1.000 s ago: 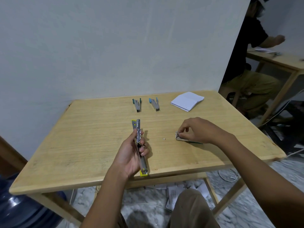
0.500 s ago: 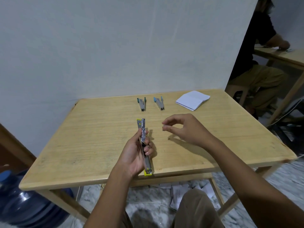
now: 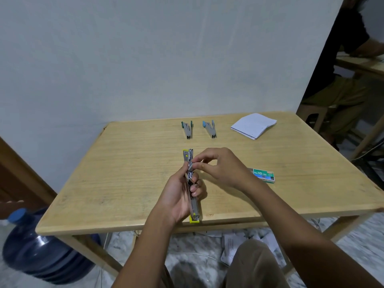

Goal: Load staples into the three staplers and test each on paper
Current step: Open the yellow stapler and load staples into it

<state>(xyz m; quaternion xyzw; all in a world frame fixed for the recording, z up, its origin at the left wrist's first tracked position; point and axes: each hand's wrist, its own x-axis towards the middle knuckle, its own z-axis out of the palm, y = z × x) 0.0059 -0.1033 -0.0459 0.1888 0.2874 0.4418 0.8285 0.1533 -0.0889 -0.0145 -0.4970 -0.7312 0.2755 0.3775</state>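
My left hand (image 3: 180, 193) grips a yellow stapler (image 3: 191, 185) that is swung fully open, held lengthwise above the near middle of the wooden table (image 3: 124, 173). My right hand (image 3: 222, 166) pinches a small strip of staples against the stapler's metal channel. A green staple box (image 3: 263, 175) lies on the table just right of my right wrist. Two more staplers, a green one (image 3: 187, 129) and a blue one (image 3: 210, 129), lie side by side at the far middle. A stack of white paper (image 3: 253, 125) sits at the far right.
A blue water jug (image 3: 39, 246) stands on the floor at the left of the table. Loose papers (image 3: 230, 246) lie on the floor under it. Another person sits at a second table (image 3: 361, 63) at the far right. A white wall runs behind the table.
My right hand left the staple box, crossed left above the table and now pinches staples at the open stapler. The left hand kept hold of the stapler.
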